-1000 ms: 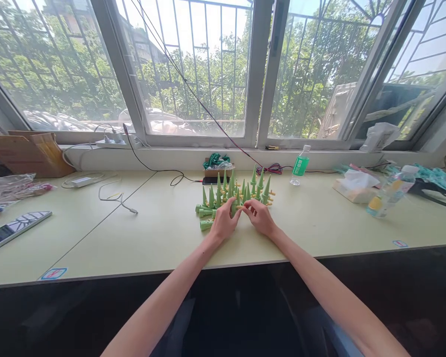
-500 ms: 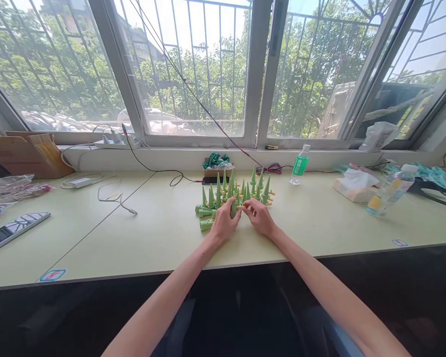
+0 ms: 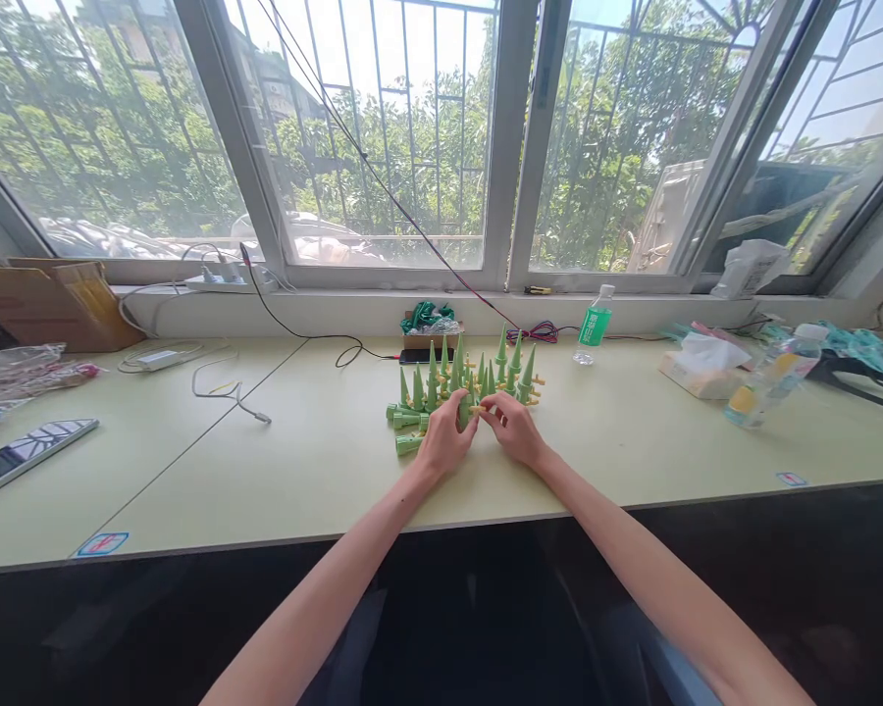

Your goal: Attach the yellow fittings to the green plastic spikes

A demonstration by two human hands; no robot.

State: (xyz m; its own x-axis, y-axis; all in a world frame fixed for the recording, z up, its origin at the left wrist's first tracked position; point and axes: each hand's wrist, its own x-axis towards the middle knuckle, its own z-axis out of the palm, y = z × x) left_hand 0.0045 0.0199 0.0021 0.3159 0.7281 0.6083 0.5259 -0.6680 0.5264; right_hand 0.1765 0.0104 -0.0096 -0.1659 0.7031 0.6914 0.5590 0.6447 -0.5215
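Several green cone-shaped plastic spikes with yellow side knobs (image 3: 486,373) stand upright in a cluster on the pale green table (image 3: 324,461). A few more green spikes (image 3: 406,422) lie on their sides at the cluster's left. My left hand (image 3: 445,441) is closed round one green spike (image 3: 463,410) at the front of the cluster. My right hand (image 3: 513,427) pinches the small yellow knob on that same spike. Both hands meet just in front of the cluster.
A green-labelled water bottle (image 3: 595,327) stands behind the cluster on the right. Tissues (image 3: 702,363) and another bottle (image 3: 769,380) lie further right. Cables (image 3: 221,387), a charger (image 3: 160,359), a cardboard box (image 3: 51,299) and a flat patterned object (image 3: 25,453) lie on the left.
Hardly anything has moved. My fingers have shifted slightly on the spike and its yellow knob; the cluster stands as before.
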